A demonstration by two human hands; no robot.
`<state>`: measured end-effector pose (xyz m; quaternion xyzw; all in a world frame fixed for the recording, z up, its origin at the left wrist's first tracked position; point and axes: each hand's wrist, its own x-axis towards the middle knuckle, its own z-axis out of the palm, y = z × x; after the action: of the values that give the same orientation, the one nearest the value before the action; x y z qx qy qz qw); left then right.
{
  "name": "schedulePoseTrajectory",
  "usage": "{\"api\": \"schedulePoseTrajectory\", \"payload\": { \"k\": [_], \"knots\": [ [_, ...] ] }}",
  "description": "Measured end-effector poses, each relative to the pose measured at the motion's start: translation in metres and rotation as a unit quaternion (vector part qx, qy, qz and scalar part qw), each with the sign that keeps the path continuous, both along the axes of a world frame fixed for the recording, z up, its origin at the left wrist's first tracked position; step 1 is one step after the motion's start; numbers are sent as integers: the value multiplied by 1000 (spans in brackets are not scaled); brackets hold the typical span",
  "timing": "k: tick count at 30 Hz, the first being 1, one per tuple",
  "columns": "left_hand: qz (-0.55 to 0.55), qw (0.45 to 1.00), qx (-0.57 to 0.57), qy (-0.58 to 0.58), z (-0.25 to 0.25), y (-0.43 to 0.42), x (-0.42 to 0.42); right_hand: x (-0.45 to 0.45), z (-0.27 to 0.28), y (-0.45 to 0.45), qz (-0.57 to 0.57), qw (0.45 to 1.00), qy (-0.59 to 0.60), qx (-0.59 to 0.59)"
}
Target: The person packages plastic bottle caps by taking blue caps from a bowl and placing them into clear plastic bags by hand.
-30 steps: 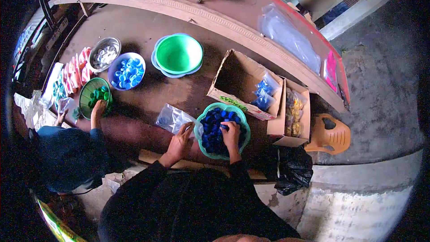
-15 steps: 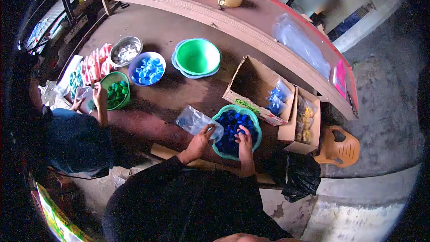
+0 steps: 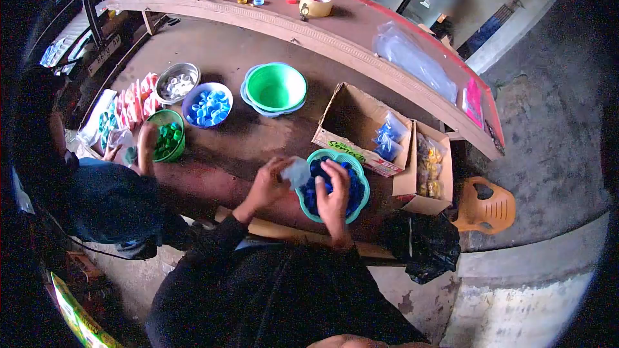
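Observation:
My left hand [image 3: 267,185] is closed on a clear plastic bag [image 3: 296,173], lifted at the left edge of a scalloped teal basket [image 3: 365,195]. Dark blue caps [image 3: 353,194] fill the basket. Over them is my right hand [image 3: 334,194], its fingers bent toward the bag; whether a cap is between them is hidden. Behind the basket, a cardboard box [image 3: 342,130] holds bags of blue caps [image 3: 389,136]. A second box [image 3: 405,187] beside it holds bags of yellow caps [image 3: 433,166].
At the left a co-worker's hand [image 3: 147,145] is by a green basket [image 3: 183,148]. Nearby stand a bowl of light blue caps [image 3: 209,106], a metal bowl [image 3: 178,82] and green bowls [image 3: 276,87]. A wooden ledge [image 3: 277,33] crosses behind; an orange chair [image 3: 490,206] stands right.
My left hand has raised the bag, which lay flat on the table and is now bunched at the basket's edge. My right hand has moved toward it. The co-worker's hand has moved too.

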<state>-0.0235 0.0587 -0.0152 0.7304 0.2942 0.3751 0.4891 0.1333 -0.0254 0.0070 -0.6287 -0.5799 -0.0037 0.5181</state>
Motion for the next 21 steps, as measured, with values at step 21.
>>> {"api": "schedulePoseTrajectory", "payload": {
  "k": [21],
  "knots": [
    [94,961,-240,-104,-80,81,-108,41,-143,-15,-34,960,-84,-266]
  ]
}}
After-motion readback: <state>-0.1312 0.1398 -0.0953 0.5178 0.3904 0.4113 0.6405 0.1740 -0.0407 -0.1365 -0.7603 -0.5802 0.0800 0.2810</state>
